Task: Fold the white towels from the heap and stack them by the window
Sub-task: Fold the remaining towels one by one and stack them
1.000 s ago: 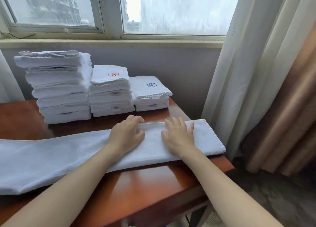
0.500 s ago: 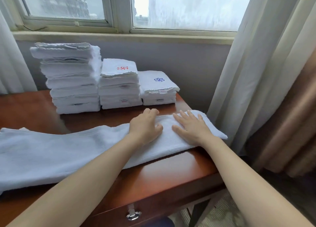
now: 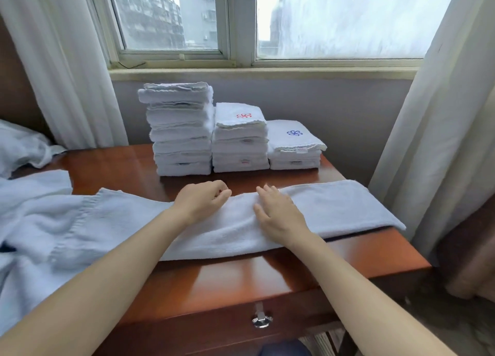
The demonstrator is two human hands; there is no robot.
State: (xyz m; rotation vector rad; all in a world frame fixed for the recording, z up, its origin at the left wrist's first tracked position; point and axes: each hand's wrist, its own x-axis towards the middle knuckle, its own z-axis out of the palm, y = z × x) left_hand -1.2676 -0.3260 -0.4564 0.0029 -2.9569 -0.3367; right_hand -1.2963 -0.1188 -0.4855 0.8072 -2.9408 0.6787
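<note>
The reddish-brown wooden table (image 3: 241, 275) carried a long white terry towel (image 3: 348, 208) across its middle and three stacks of folded white towels (image 3: 239, 144) at its far edge (window side). The right hand (image 3: 278, 216) pressed the towel flat-fingered; the left hand (image 3: 201, 203) lay curled on it, grip indeterminate.

1. Rear of the table (image 3: 267, 272): the tall stack (image 3: 182, 130), middle stack (image 3: 239, 141) and low stack (image 3: 294, 152) of folded towels stand side by side, blocking the back edge below the window sill (image 3: 267, 73).
2. Open air lies above the low stack, less above the tall one.
3. A narrow bare strip of wood runs between the stacks and the long towel (image 3: 348, 208).
4. The long towel spans the table from the heap (image 3: 32, 221) at left to the right edge; the left hand (image 3: 201, 203) and right hand (image 3: 278, 213) lie on its middle.
5. Bare wood lies left of the tall stack and along the front edge.
6. The right curtain (image 3: 428, 141) hangs just beside the table's right side.
</note>
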